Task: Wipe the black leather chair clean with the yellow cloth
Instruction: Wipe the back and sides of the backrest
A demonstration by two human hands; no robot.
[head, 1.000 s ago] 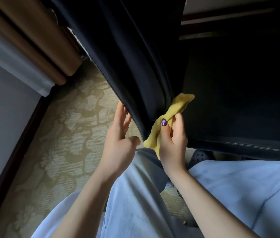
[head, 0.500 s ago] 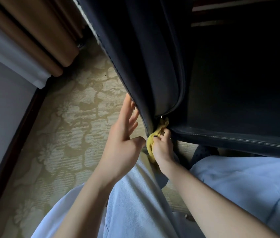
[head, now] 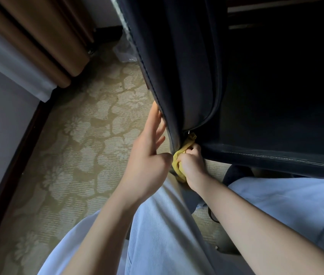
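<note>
The black leather chair (head: 187,62) fills the upper right, its side panel hanging down to a low front corner beside the seat edge (head: 272,157). My right hand (head: 191,165) is shut on the bunched yellow cloth (head: 179,161), pressing it against that bottom corner where panel and seat meet. Part of the cloth pokes up into the seam; the rest is hidden in my fist. My left hand (head: 149,155) is open, fingers spread, its fingertips resting against the panel's outer stitched edge just left of the cloth.
Patterned beige carpet (head: 89,139) covers the floor on the left. Brown curtains (head: 38,36) and a pale wall with dark baseboard (head: 8,175) stand at far left. A clear plastic scrap (head: 123,52) lies by the chair. My light blue trousers (head: 167,235) fill the bottom.
My right hand has dropped with the cloth from the panel's inner face to the bottom corner and stays there. My left hand has risen to touch the panel's edge.
</note>
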